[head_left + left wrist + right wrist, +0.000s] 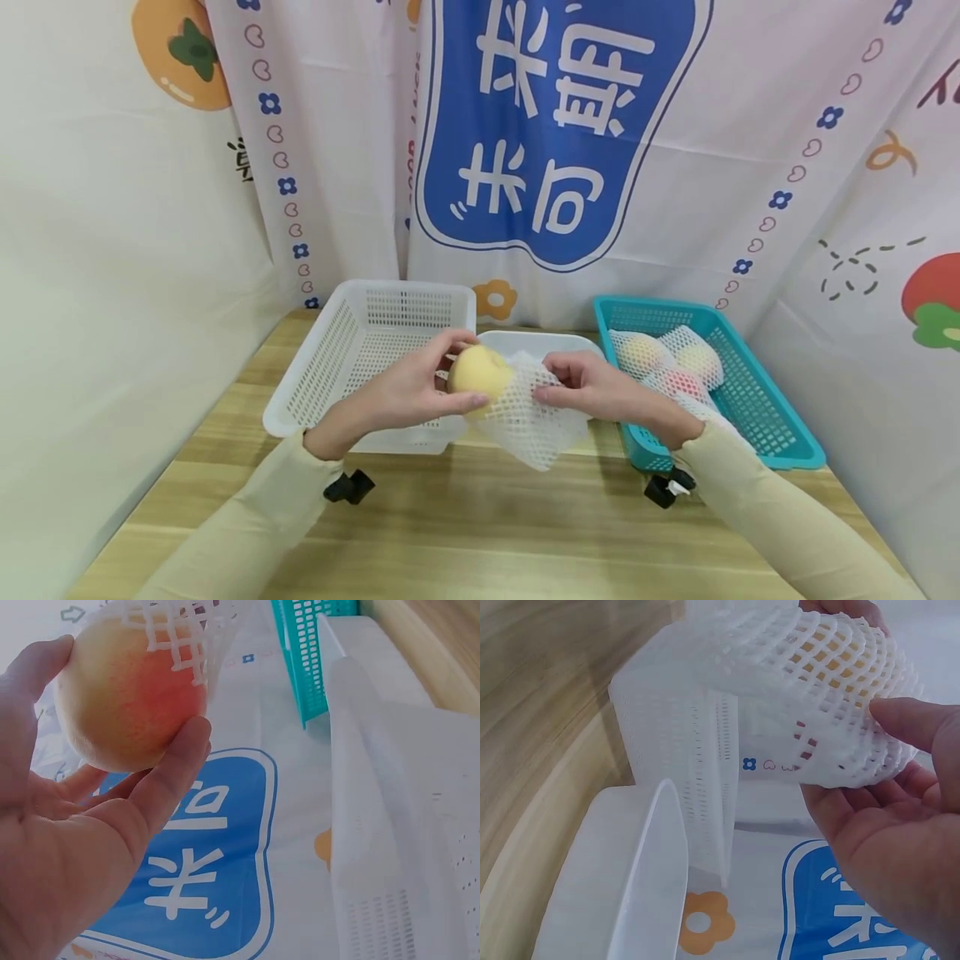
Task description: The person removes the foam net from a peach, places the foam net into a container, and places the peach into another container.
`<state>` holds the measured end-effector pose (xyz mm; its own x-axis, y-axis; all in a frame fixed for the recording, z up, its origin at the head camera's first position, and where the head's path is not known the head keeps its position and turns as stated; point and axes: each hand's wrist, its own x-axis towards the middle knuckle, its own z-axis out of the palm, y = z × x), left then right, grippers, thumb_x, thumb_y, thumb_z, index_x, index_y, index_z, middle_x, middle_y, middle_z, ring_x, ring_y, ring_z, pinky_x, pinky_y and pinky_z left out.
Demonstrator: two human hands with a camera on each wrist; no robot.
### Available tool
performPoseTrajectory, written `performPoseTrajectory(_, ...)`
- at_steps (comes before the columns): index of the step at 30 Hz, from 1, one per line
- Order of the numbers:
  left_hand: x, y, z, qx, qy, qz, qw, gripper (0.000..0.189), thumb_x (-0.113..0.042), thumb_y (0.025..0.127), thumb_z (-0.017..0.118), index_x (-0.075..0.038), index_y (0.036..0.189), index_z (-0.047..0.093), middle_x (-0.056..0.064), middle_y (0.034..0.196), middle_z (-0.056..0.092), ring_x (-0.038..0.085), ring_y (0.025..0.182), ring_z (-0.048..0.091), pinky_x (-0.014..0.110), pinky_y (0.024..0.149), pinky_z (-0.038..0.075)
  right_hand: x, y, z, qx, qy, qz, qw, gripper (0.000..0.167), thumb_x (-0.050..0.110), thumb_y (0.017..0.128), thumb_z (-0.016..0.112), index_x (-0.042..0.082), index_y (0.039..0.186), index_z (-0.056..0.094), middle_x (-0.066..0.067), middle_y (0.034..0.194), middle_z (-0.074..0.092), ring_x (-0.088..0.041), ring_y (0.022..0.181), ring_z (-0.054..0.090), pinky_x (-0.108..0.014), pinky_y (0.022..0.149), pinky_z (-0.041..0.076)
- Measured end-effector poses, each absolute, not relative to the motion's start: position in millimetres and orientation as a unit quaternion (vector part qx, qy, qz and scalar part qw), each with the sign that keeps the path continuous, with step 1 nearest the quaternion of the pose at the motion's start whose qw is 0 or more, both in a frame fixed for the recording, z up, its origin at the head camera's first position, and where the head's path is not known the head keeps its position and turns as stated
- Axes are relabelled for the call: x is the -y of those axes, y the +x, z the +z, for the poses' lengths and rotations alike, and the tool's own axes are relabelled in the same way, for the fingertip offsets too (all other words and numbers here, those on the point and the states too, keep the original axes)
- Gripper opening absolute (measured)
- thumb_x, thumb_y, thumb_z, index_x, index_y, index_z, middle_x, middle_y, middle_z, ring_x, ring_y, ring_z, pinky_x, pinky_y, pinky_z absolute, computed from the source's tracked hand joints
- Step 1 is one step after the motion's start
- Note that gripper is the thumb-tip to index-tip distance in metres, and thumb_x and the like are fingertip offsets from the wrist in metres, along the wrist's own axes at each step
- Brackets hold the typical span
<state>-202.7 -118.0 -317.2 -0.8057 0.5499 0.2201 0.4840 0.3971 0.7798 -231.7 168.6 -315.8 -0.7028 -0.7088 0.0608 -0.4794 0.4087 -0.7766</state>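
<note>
In front of me my left hand [416,383] grips a round yellow peach [480,372] with a red blush, thumb on the near side and fingers behind. A white foam net sleeve [534,412] covers the peach's right end; the rest of the fruit is bare. My right hand [600,387] pinches the sleeve between thumb and fingers. In the right wrist view the sleeve's mesh [840,682] is spread, with yellow showing through it. Both hands are above a small white tray [536,340] that they partly hide.
At the left stands a white slotted basket [300,367], with no fruit visible inside. A teal basket [780,392] on the right holds several net-wrapped fruits [697,362]. All stand on a wood-grain table [480,525], with printed cloth [345,167] hanging behind and at both sides.
</note>
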Motion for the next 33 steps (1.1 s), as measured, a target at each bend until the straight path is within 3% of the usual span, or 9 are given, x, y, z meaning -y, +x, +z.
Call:
performPoseTrajectory(8,127,-207,-304,-0.858,0.295,0.42,0.001,0.086,-0.027,0.085,0.077,-0.008,0.153,0.029,0.016,0.137,0.044,0.023,0.108,0.056,0.03,0.086,0.057,-172,-244,-317,-0.826,-0.34,-0.429,0.134,0.027,0.022,0.096,0.063,0.007,0.079,0.048,0.0,0.064,0.043,-0.009,0.057,0.042,-0.022,0.053,0.035)
performPoseTrajectory(12,129,-212,-299,-0.869,0.286,0.404,-0.017,0.081,-0.028,0.083,0.078,-0.006,0.149,0.037,0.016,0.135,0.047,0.024,0.108,0.055,0.031,0.084,0.057,-174,-255,-319,-0.838,-0.311,-0.433,0.115,0.035,0.028,0.095,0.064,0.008,0.075,0.043,0.001,0.063,0.031,-0.011,0.057,0.032,-0.024,0.056,0.031)
performPoseTrajectory(18,133,-227,-295,-0.866,0.272,0.417,-0.037,0.071,-0.029,0.083,0.078,-0.012,0.142,0.043,0.01,0.128,0.056,0.024,0.105,0.059,0.033,0.079,0.057,-171,-280,-325,-0.855,-0.255,-0.441,0.099,0.034,0.034,0.095,0.065,0.01,0.077,0.048,-0.001,0.066,0.033,-0.017,0.063,0.035,-0.028,0.061,0.033)
performPoseTrajectory(21,136,-237,-292,-0.869,0.248,0.427,-0.031,0.071,-0.03,0.084,0.078,-0.014,0.142,0.042,0.01,0.128,0.055,0.025,0.104,0.06,0.033,0.079,0.057,-166,-290,-327,-0.857,-0.224,-0.452,0.105,0.031,0.033,0.095,0.065,0.009,0.081,0.052,-0.002,0.068,0.036,-0.019,0.065,0.037,-0.028,0.061,0.034)
performPoseTrajectory(26,142,-255,-289,-0.88,0.211,0.424,-0.026,0.073,-0.031,0.084,0.076,-0.011,0.143,0.039,0.011,0.127,0.054,0.027,0.102,0.06,0.034,0.077,0.057,-154,-302,-333,-0.858,-0.19,-0.462,0.123,0.023,0.03,0.095,0.065,0.008,0.101,0.061,-0.002,0.081,0.056,-0.018,0.071,0.049,-0.027,0.061,0.046)
performPoseTrajectory(29,145,-265,-287,-0.889,0.198,0.412,-0.027,0.074,-0.034,0.085,0.075,-0.01,0.144,0.037,0.013,0.128,0.054,0.028,0.101,0.059,0.035,0.078,0.056,-149,-309,-338,-0.861,-0.172,-0.463,0.124,0.027,0.028,0.095,0.065,0.008,0.112,0.061,-0.006,0.093,0.065,-0.018,0.074,0.055,-0.029,0.061,0.051)
performPoseTrajectory(33,150,-276,-286,-0.89,0.189,0.414,-0.032,0.079,-0.032,0.085,0.074,-0.009,0.147,0.03,0.016,0.135,0.049,0.03,0.106,0.057,0.039,0.083,0.055,-145,-320,-346,-0.865,-0.142,-0.465,0.123,0.029,0.025,0.094,0.066,0.007,0.115,0.058,-0.011,0.103,0.069,-0.018,0.075,0.058,-0.031,0.062,0.053)
